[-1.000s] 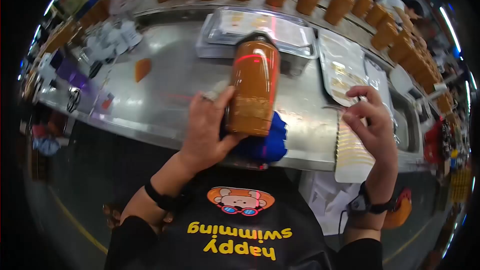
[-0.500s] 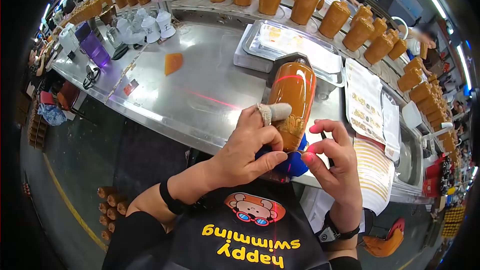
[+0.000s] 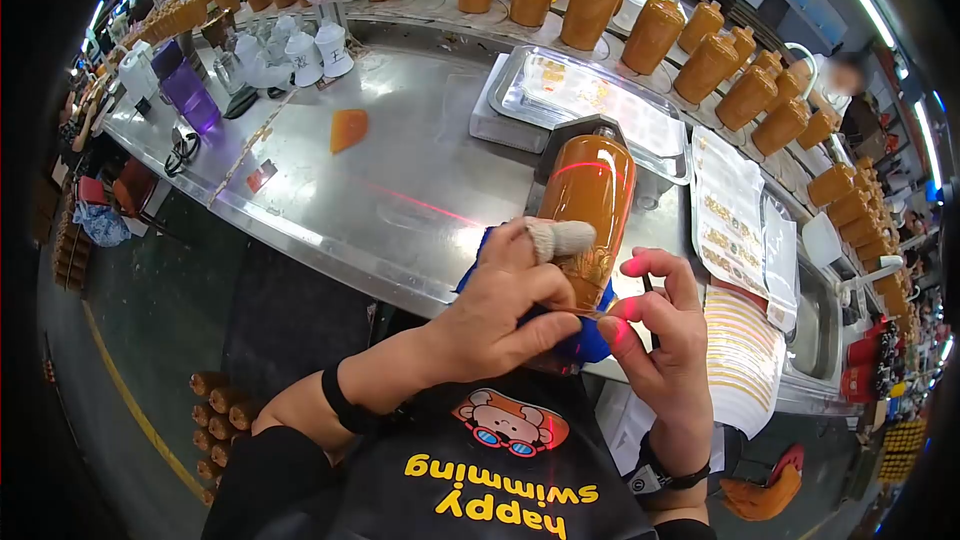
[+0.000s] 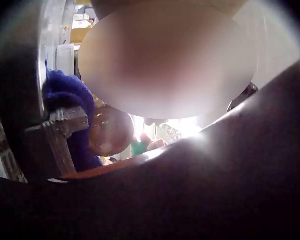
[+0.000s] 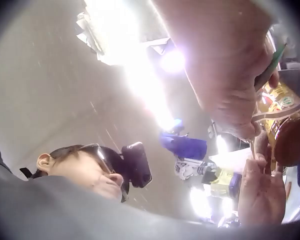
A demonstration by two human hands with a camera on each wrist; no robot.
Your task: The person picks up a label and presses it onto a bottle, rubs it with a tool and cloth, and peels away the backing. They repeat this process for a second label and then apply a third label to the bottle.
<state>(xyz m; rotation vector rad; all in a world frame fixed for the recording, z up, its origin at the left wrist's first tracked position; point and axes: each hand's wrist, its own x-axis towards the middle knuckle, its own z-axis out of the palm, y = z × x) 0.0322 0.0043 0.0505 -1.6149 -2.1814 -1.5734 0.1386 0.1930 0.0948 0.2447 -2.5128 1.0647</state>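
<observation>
A glossy brown bottle [image 3: 590,195] lies tilted in a dark holder [image 3: 556,145], its base toward the person. Gold decoration shows near its base, and a red laser line crosses its shoulder. Blue cloth [image 3: 597,342] is bunched under the base. Beside the base, my left hand [image 3: 500,310] pinches one end of a thin strip [image 5: 280,114] between thumb and forefinger. A knitted finger cover [image 3: 565,239] lies over the bottle. My right hand [image 3: 670,340] pinches the strip's other end and also holds a slim green-grey tool [image 5: 274,67].
Metal trays [image 3: 590,90] with decal sheets stand behind the bottle. A striped sheet of gold bands [image 3: 745,350] hangs at the bench's right front edge. Several brown bottles [image 3: 655,35] line the conveyor behind. A purple bottle [image 3: 187,90] and an orange scrap [image 3: 348,130] are at left.
My right hand has come from beside the decal sheets to the bottle's base. My left hand has shifted from the bottle's side to the strip. Over the last half second both hands barely move.
</observation>
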